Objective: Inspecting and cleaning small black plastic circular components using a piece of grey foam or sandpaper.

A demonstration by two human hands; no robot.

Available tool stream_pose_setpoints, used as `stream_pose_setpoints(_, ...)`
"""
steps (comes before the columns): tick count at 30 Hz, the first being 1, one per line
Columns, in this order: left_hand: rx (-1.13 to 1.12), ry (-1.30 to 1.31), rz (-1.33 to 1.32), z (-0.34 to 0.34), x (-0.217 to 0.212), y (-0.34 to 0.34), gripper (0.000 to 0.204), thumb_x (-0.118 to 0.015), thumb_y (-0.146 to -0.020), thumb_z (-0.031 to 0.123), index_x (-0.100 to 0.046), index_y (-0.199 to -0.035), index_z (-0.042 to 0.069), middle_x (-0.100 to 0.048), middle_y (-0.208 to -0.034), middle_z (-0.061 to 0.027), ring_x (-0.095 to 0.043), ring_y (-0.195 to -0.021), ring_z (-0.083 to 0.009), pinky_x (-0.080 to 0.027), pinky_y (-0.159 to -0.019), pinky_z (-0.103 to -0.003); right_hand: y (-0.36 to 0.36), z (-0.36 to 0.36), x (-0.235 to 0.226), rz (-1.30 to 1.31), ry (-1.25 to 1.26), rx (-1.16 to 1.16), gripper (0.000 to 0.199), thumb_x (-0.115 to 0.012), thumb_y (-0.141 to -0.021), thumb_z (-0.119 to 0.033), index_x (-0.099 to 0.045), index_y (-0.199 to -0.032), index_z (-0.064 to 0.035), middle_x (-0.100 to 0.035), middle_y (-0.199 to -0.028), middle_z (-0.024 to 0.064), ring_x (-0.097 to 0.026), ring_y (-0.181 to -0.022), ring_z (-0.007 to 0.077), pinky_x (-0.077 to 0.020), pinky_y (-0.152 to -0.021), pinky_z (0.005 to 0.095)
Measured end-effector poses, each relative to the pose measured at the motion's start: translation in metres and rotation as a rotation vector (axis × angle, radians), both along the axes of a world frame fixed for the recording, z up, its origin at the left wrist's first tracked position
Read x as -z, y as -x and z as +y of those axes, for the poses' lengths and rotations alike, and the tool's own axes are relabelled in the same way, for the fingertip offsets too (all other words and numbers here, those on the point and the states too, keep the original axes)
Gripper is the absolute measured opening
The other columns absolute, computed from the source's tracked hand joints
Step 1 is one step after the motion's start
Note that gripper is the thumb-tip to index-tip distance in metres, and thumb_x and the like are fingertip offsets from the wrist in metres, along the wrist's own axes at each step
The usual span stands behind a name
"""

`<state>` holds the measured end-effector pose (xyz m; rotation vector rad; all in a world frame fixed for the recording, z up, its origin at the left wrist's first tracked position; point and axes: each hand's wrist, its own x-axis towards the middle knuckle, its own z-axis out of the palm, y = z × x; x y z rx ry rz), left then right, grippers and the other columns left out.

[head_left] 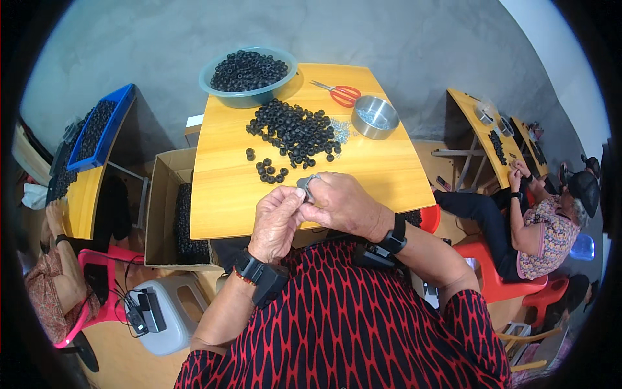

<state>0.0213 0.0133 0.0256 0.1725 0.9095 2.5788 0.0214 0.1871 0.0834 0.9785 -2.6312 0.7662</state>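
Small grey piece (306, 185) sits up at the fingertips, above the near edge of the table (223, 194); left hand (277, 219) pinches it, thumb and fingertip pressed together. Right hand (343, 204) closes in from the right, fingers curled, touching the same spot; can't tell if its grip holds the piece too. Long axis of the piece unclear, fingers cover much of it. Loose black rings (269, 172) lie just beyond the hands, left hand nearer; main pile of black rings (285, 129) farther out. Rings look matt, rubbery, thick-walled, round with a centre hole. Small clear bits (341, 131) spill beside the pile, glossy; smooth round metal bowl (370, 132) next to them. Red-handled scissors (345, 96) behind. Teal plastic basin (249, 99) at the far left corner, heaped with more rings. Yellow tabletop, wood-grained.
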Motion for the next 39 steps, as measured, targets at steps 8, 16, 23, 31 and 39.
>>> stream_pose_setpoints(8, 0.021, 0.068, 0.067, -0.002, 0.005, 0.003, 0.012, -0.059, -0.097, 0.007, -0.062, -0.098, -0.005, -0.069, -0.094, -0.0144, -0.07, -0.078, -0.0208, -0.058, -0.078, -0.034, -0.002, 0.002, 0.003, -0.006, -0.014, 0.044, 0.028, -0.069, -0.083, -0.027, -0.053, -0.084, -0.0034, -0.056, -0.075, 0.0145, -0.06, -0.071, 0.0343, -0.0484, -0.063, 0.0445)
stream_pose_setpoints(16, -0.06, 0.22, 0.194, -0.001, -0.017, -0.005, 0.007, -0.059, -0.096, 0.003, -0.06, -0.092, -0.002, -0.07, -0.083, -0.0116, -0.07, -0.076, -0.0196, -0.057, -0.075, -0.031, -0.002, 0.0, -0.007, 0.09, -0.152, -0.005, 0.027, -0.068, -0.085, -0.027, -0.052, -0.086, -0.0044, -0.055, -0.075, 0.0136, -0.061, -0.069, 0.0337, -0.0495, -0.061, 0.0442)
stream_pose_setpoints(23, -0.176, 0.36, 0.29, 0.0, -0.012, -0.001, 0.01, -0.063, -0.096, 0.009, -0.06, -0.093, 0.0, -0.068, -0.082, -0.0101, -0.067, -0.071, -0.0179, -0.056, -0.073, -0.032, -0.005, -0.004, -0.017, 0.147, -0.139, -0.011, 0.026, -0.068, -0.086, -0.022, -0.05, -0.089, -0.0036, -0.055, -0.077, 0.0137, -0.061, -0.071, 0.033, -0.0494, -0.06, 0.0431)
stream_pose_setpoints(31, -0.142, 0.032, 0.133, -0.005, -0.011, 0.0, 0.007, -0.061, -0.096, 0.005, -0.061, -0.095, -0.001, -0.069, -0.086, -0.0098, -0.066, -0.074, -0.0145, -0.056, -0.074, -0.029, 0.004, -0.014, -0.022, 0.09, -0.167, -0.027, 0.024, -0.067, -0.086, -0.018, -0.05, -0.091, -0.001, -0.057, -0.079, 0.0164, -0.062, -0.076, 0.0359, -0.0502, -0.063, 0.0455)
stream_pose_setpoints(39, -0.234, 0.126, 0.165, -0.004, -0.009, 0.001, 0.006, -0.06, -0.096, 0.004, -0.061, -0.095, -0.001, -0.068, -0.087, -0.0087, -0.065, -0.076, -0.0134, -0.054, -0.073, -0.027, 0.003, -0.022, -0.01, 0.137, -0.069, 0.02, 0.022, -0.068, -0.084, -0.016, -0.051, -0.086, -0.0014, -0.057, -0.076, 0.0156, -0.063, -0.073, 0.0356, -0.0519, -0.062, 0.0437)
